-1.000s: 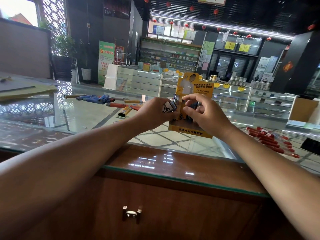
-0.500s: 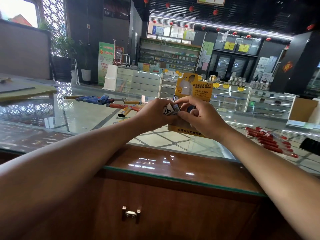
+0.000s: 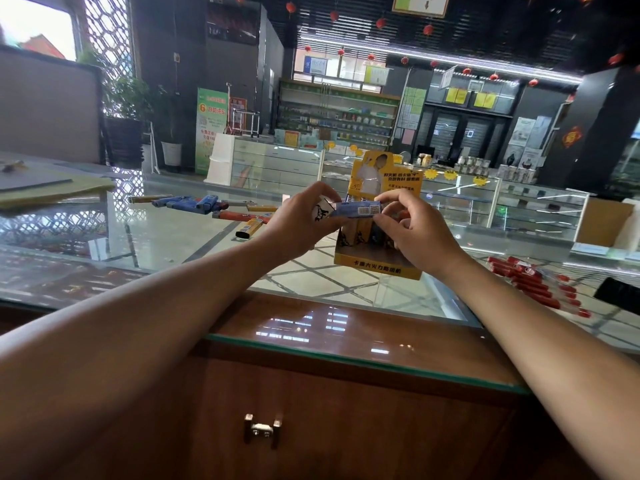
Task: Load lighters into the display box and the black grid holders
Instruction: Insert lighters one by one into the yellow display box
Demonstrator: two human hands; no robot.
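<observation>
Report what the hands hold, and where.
Blue lighter: right hand pinches its right end; left hand grips its left end together with a white lighter.

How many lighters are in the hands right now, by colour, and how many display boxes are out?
Blue lighter, pinched by the right hand: 1
White lighter, gripped by the left hand: 1
Yellow display box: 1
Total: 3
Loose lighters on the glass are too blurred to count.
</observation>
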